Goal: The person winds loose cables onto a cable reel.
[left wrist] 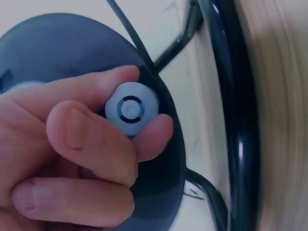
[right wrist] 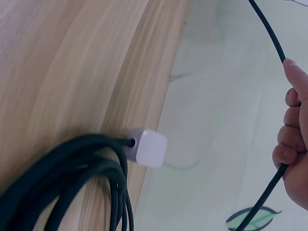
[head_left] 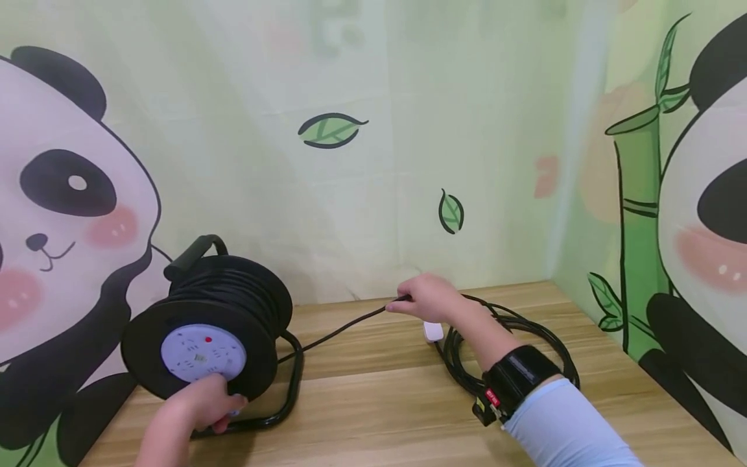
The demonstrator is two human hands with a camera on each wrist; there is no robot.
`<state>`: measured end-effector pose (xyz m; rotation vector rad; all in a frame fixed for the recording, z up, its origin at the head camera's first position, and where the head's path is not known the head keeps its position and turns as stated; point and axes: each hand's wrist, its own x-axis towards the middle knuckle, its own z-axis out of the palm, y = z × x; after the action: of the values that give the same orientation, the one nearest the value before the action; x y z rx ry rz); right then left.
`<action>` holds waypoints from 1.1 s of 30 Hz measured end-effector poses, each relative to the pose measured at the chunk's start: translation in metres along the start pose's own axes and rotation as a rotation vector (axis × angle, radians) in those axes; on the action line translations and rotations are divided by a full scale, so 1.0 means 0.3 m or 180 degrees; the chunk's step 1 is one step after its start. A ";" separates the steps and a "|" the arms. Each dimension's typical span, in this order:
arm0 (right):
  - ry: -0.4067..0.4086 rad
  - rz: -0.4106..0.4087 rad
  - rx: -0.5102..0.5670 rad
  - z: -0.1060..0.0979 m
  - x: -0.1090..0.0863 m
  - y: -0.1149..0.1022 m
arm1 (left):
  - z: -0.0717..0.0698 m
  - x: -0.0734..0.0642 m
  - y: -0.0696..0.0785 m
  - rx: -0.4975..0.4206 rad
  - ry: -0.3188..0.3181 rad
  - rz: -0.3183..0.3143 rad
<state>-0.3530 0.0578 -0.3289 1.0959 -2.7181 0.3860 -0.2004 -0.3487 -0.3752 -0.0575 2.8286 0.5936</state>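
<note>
A black cable reel (head_left: 204, 324) stands at the left of the table, wound with black cable, a pale socket panel on its face. My left hand (head_left: 204, 405) pinches the reel's small grey crank knob (left wrist: 131, 109) between fingers and thumb, low on the disc. My right hand (head_left: 428, 298) grips the black cable (head_left: 344, 332) that runs from the reel; in the right wrist view the cable (right wrist: 269, 185) passes through the curled fingers. Beyond that hand the cable continues to loose coils (head_left: 563, 357) on the table, with a white plug (head_left: 433, 332) beside them.
The reel's tubular black stand (head_left: 296, 383) rests on the wooden table (head_left: 362, 402). A printed cloth backdrop (head_left: 373, 194) with pandas, bamboo and leaves rises behind the table and along its right side. A black band (head_left: 521, 377) wraps my right wrist.
</note>
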 end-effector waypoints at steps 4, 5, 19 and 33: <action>-0.0025 -0.0008 0.0013 0.019 0.021 -0.028 | -0.011 0.004 -0.051 -0.0110 -0.0059 -0.0063; -0.0014 -0.0013 0.0034 0.024 0.023 -0.034 | -0.016 0.007 -0.061 -0.0130 -0.0073 -0.0094; -0.0114 -0.0201 -0.0015 0.097 0.089 -0.168 | -0.073 -0.009 -0.261 -0.0461 -0.0012 -0.0081; -0.0270 -0.0435 -0.0009 0.147 0.159 -0.320 | -0.178 -0.086 -0.341 -0.0329 0.0519 -0.0331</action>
<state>-0.3228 -0.0533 -0.3417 1.3171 -2.6936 0.3213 -0.1790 -0.4641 -0.3613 -0.2822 2.9258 0.7425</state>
